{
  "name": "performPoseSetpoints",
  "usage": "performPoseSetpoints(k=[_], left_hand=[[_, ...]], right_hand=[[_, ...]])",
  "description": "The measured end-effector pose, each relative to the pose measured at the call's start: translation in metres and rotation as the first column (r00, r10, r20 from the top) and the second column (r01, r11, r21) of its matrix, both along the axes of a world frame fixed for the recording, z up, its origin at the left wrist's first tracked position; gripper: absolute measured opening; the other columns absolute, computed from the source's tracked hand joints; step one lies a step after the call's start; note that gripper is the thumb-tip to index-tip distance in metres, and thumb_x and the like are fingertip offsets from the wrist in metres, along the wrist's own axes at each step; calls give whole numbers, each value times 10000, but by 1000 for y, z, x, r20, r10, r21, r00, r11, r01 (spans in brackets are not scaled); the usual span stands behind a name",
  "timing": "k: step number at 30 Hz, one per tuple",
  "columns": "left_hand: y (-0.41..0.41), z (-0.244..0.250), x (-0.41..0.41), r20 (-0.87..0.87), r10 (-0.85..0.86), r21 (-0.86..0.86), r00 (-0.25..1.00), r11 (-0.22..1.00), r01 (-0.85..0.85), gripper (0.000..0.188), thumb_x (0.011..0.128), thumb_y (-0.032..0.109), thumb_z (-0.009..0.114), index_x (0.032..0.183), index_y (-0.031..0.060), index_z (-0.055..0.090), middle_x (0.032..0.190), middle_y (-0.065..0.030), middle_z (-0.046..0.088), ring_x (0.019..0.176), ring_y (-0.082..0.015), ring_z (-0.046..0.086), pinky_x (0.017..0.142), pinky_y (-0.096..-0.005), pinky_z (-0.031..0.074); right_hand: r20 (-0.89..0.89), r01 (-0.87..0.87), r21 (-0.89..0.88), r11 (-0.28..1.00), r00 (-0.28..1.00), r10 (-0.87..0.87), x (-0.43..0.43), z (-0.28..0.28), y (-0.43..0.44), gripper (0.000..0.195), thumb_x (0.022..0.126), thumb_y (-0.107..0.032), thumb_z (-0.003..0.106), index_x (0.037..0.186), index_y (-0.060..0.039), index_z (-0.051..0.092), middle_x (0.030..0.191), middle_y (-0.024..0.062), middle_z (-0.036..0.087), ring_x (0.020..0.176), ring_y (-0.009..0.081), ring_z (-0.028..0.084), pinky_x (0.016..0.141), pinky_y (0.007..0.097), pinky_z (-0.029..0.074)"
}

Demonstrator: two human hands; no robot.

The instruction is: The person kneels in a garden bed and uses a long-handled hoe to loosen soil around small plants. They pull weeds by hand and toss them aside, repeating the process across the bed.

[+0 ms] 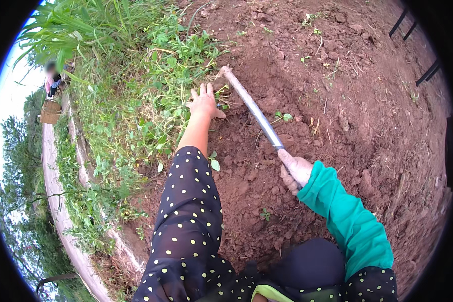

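Observation:
My right hand (296, 174), below a green sleeve, grips the near end of a long-handled tool (255, 110), likely a hoe. Its pale metal-looking shaft slants up and left, and its far end rests at the soil by the weeds; the blade there is mostly hidden. Just left of that end, my left hand (204, 102) reaches out with fingers spread, palm down on the edge of the green weeds (170, 83). Whether it presses on any stems is unclear. Loose reddish-brown soil (241, 188) lies below and between my hands.
Tall grass (94, 22) grows at the upper left. Beyond the weeds run a pale path (56, 181) and trees. A person (53, 83) is in the distance near a woven basket (50, 111). Dark bars (398, 22) show at the upper right. Small seedlings (287, 117) dot the soil.

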State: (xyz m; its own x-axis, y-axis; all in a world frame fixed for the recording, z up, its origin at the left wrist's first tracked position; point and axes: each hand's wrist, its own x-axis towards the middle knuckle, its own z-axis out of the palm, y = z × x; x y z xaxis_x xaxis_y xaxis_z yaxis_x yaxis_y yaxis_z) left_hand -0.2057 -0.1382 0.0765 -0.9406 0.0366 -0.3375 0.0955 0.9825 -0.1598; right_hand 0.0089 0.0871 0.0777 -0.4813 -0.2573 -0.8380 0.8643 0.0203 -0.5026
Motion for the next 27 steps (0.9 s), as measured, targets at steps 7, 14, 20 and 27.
performPoseSetpoints(k=[7, 14, 20, 27], left_hand=[[3, -17, -12, 60, 143, 76, 988, 986, -147, 883, 663, 164, 725, 1390, 120, 226, 1197, -174, 533, 1063, -312, 562, 852, -408, 484], [-20, -23, 12, -76, 7, 114, 997, 994, 2, 557, 794, 59, 482, 1334, 85, 348, 991, -196, 623, 911, -321, 622, 764, -415, 504], [-23, -43, 18, -115, -14, 115, 993, 993, 27, 526, 805, 72, 474, 1314, 60, 340, 910, -201, 634, 852, -322, 634, 730, -426, 510], [-39, -36, 22, -165, 16, 239, 986, 971, 24, 415, 801, 115, 516, 1210, 63, 469, 936, -205, 629, 890, -350, 612, 769, -426, 492]], right_hand=[[-13, -117, 164, 980, 993, 120, -26, -11, 63, 661, 724, -777, 427, 606, -127, 437, 497, 0, 415, 379, 132, 371, 373, 300, 332], [-65, 101, -83, 991, 992, -106, 51, -11, -28, 637, 788, -699, 437, 656, -76, 454, 527, 36, 446, 387, 148, 413, 374, 299, 385], [22, 61, -20, 998, 998, -61, 90, -17, -8, 660, 789, -713, 409, 650, -70, 461, 510, 38, 437, 396, 151, 429, 378, 298, 394], [-26, 76, 71, 995, 997, -75, 94, 26, -2, 565, 838, -615, 458, 665, -77, 459, 526, 28, 459, 393, 138, 432, 359, 277, 356]])
